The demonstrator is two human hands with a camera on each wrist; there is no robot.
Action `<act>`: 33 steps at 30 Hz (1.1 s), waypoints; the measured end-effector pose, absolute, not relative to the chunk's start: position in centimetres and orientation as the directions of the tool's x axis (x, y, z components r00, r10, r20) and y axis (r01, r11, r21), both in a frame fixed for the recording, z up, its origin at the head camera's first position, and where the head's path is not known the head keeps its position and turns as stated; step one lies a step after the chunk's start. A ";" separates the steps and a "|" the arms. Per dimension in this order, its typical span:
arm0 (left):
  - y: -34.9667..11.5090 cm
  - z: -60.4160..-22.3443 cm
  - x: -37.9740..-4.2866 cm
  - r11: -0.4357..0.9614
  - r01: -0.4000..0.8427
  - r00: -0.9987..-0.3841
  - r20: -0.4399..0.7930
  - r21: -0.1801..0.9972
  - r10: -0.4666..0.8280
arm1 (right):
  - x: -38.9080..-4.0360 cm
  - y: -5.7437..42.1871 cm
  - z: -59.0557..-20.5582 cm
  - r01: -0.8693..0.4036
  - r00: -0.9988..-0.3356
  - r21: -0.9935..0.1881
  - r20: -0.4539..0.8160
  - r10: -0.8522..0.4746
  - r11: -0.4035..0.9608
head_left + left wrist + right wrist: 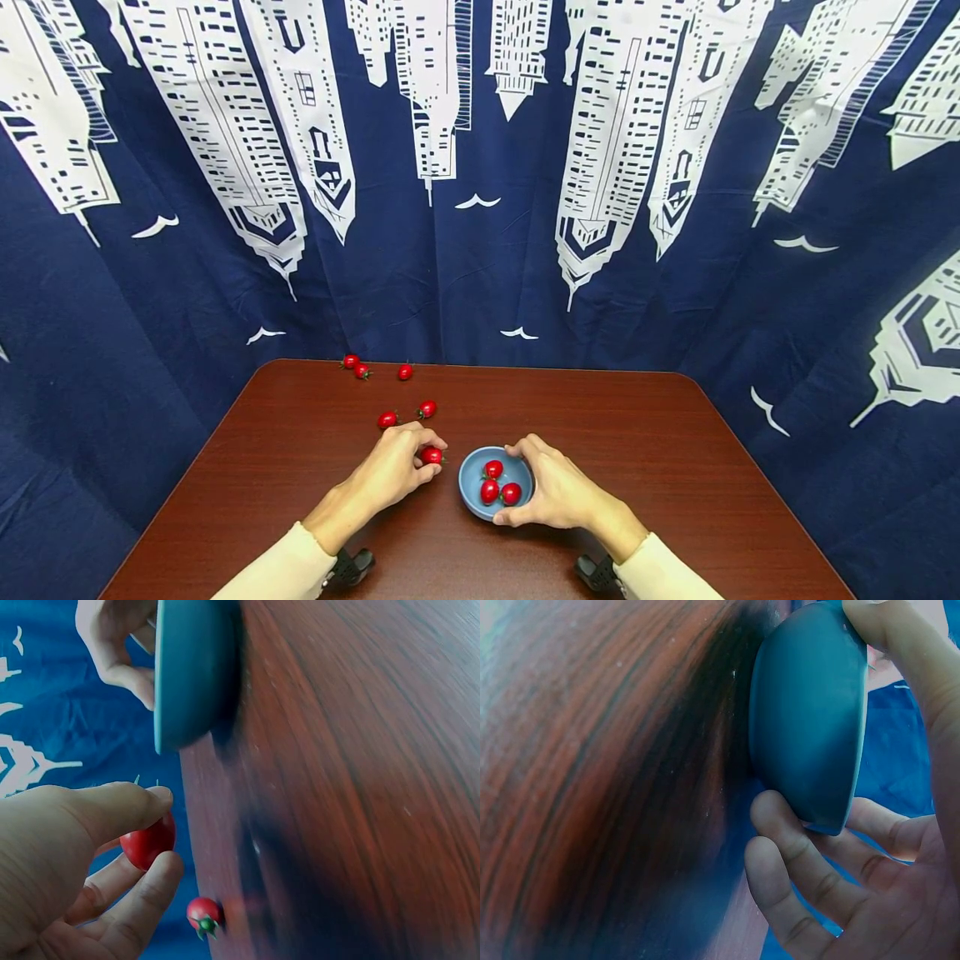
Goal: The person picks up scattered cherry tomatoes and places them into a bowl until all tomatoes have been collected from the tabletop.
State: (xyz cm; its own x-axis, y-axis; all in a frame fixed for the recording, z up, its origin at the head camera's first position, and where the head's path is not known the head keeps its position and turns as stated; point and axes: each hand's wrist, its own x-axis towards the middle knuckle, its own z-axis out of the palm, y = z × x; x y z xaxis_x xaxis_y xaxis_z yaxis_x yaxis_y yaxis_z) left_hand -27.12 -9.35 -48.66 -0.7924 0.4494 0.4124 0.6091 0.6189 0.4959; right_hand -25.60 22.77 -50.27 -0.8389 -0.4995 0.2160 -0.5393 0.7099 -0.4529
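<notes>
"Between the thumb and fingertips of the left hand (397, 467), what is held?"

"A red cherry tomato (432, 455), pinched with the thumb on one side and fingertips on the other. It is raised above the table, just left of the bowl and apart from it."

"And the fingers of the right hand (558, 487)?"

"Curved around the right side of a small, round blue bowl (471, 477). The thumb is on the near rim and the fingertips are at the far side, so the bowl is clasped between them. It stands upright."

"What does the bowl contain?"

"Three red cherry tomatoes (490, 492), grouped close together: one toward the far side, two nearer and side by side. Blue shows around them."

"What lies outside it?"

"Five loose cherry tomatoes. Two (427, 409) lie just beyond the left hand. Three more lie near the far edge: a close pair (362, 372), and a single one (405, 372) to their right. I cannot tell whether the pair touches."

"And farther out?"

"Cream sleeves (277, 567) and black wrist devices (348, 571) on both arms, a reddish-brown wood-grain table (600, 425), and behind it a navy cloth (487, 267) printed with upside-down white skyscrapers and birds."
</notes>
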 end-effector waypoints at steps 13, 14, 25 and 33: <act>-6.3 -47.7 -26.8 0.580 0.636 -0.772 0.411 0.509 0.485 | -25.7 22.8 -50.2 -0.537 -0.840 -0.455 0.207 -0.502 0.710; -6.1 -47.6 -26.8 0.574 0.641 -0.767 0.413 0.509 0.490 | -25.7 22.8 -50.2 -0.536 -0.840 -0.456 0.206 -0.502 0.710; -4.6 -46.4 -26.3 0.531 0.675 -0.736 0.420 0.513 0.530 | -25.7 22.8 -50.1 -0.537 -0.839 -0.464 0.205 -0.505 0.705; -4.2 -46.7 -26.1 0.537 0.673 -0.738 0.411 0.509 0.535 | -25.6 22.8 -50.2 -0.538 -0.838 -0.462 0.209 -0.503 0.705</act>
State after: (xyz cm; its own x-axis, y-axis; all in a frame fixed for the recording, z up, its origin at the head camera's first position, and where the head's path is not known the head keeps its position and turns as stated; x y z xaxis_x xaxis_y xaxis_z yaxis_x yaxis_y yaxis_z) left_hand -26.14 -4.24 -46.65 -0.7382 0.5351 0.4107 0.6726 0.5374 0.5088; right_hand -25.65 22.84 -50.18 -0.8384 -0.5032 0.2095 -0.5384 0.7048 -0.4619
